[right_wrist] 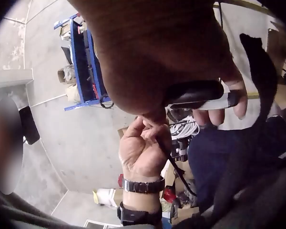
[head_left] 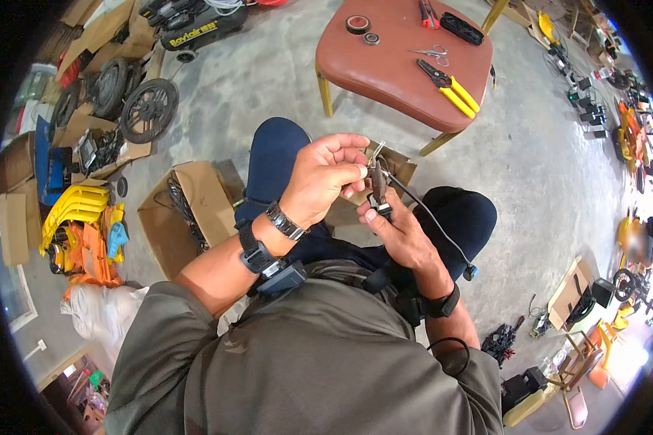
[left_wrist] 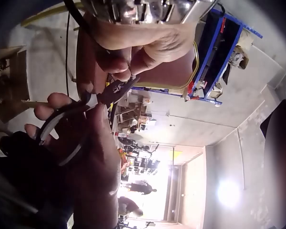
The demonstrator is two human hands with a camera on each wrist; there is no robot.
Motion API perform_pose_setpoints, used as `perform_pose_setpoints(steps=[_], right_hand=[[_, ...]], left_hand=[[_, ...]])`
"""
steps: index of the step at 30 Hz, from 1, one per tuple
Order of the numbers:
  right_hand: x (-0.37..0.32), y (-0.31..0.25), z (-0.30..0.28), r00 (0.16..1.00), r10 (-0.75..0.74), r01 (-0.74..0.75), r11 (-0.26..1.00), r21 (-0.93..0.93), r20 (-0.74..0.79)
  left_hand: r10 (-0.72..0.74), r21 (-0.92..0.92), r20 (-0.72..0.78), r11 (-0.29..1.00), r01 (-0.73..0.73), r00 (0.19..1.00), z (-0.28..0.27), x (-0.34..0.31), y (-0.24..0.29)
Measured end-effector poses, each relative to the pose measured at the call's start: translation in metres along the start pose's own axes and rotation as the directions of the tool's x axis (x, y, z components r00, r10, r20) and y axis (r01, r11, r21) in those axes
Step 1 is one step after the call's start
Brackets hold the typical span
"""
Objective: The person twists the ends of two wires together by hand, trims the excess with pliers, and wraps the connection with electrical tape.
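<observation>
My right hand (head_left: pixel 403 235) grips a pair of pliers (head_left: pixel 378 185) with black and white handles, its dark jaws pointing up toward the left fingers. In the left wrist view, the pliers' jaws sit right at the left thumb and fingertips. With thumb and fingers my left hand (head_left: pixel 319 177) pinches the thin wire ends (head_left: pixel 375 154) of a black cable. That cable (head_left: pixel 432 212) curves down over the right knee to a small plug (head_left: pixel 470 272). In the right wrist view, a pliers handle (right_wrist: pixel 195 93) lies across the right palm, whose back hides the jaws.
Ahead stands a brown padded chair (head_left: pixel 384 65) bearing yellow-handled wire strippers (head_left: pixel 450 87), scissors (head_left: pixel 434 52), tape (head_left: pixel 358 25) and red-handled pliers (head_left: pixel 429 14). Cardboard boxes (head_left: pixel 196 196) stand at left and between the knees. Wheels (head_left: pixel 149 110) and an air compressor (head_left: pixel 196 29) are farther left.
</observation>
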State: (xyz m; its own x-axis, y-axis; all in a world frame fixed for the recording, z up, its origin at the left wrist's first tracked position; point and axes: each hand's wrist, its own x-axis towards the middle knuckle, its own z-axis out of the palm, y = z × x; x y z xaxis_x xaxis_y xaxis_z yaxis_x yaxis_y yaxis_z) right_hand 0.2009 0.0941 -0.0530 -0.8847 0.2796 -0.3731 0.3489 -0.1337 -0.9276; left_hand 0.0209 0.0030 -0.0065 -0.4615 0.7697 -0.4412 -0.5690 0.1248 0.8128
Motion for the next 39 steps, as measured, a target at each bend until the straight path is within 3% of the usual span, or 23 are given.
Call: perform_pose_setpoints(steps=[6, 9, 12, 15, 18, 21, 24, 36, 39], right_hand=[[-0.004, -0.027, 0.013, 0.985, -0.072, 0.040, 0.979, -0.199, -0.155], [-0.002, -0.020, 0.017, 0.970, -0.158, 0.113, 0.966, -0.230, -0.185], [-0.003, -0.022, 0.019, 0.983, -0.080, 0.054, 0.986, -0.160, -0.164], [-0.004, -0.022, 0.021, 0.964, -0.206, 0.167, 0.961, -0.218, -0.166], [-0.003, -0.015, 0.017, 0.994, -0.059, 0.064, 0.997, 0.052, -0.092], [-0.008, -0.037, 0.014, 0.987, 0.127, -0.116, 0.987, 0.114, -0.097], [-0.007, -0.025, 0.017, 0.993, 0.048, -0.030, 0.986, 0.164, -0.106], [-0.004, 0.001, 0.028, 0.992, 0.069, -0.035, 0.958, 0.286, -0.109], [-0.008, -0.006, 0.022, 0.993, 0.068, -0.043, 0.971, 0.235, -0.099]], left_hand=[[0.026, 0.019, 0.012, 0.999, -0.027, 1.000, -0.002, 0.000, -0.002], [0.051, 0.027, -0.003, 0.998, -0.051, 0.999, 0.001, 0.001, -0.004], [0.092, 0.025, -0.003, 0.995, -0.092, 0.996, 0.003, 0.004, -0.008], [0.129, 0.001, 0.007, 0.992, -0.129, 0.992, 0.005, 0.007, -0.010], [0.158, -0.036, 0.014, 0.987, -0.158, 0.987, 0.006, 0.009, -0.016], [0.172, -0.055, 0.028, 0.984, -0.170, 0.985, 0.005, 0.015, -0.020], [0.159, -0.051, 0.021, 0.986, -0.157, 0.987, 0.006, 0.014, -0.019], [0.144, 0.017, 0.015, 0.989, -0.144, 0.990, 0.001, 0.018, -0.018], [0.163, 0.040, 0.015, 0.986, -0.163, 0.987, 0.001, 0.017, -0.019]])
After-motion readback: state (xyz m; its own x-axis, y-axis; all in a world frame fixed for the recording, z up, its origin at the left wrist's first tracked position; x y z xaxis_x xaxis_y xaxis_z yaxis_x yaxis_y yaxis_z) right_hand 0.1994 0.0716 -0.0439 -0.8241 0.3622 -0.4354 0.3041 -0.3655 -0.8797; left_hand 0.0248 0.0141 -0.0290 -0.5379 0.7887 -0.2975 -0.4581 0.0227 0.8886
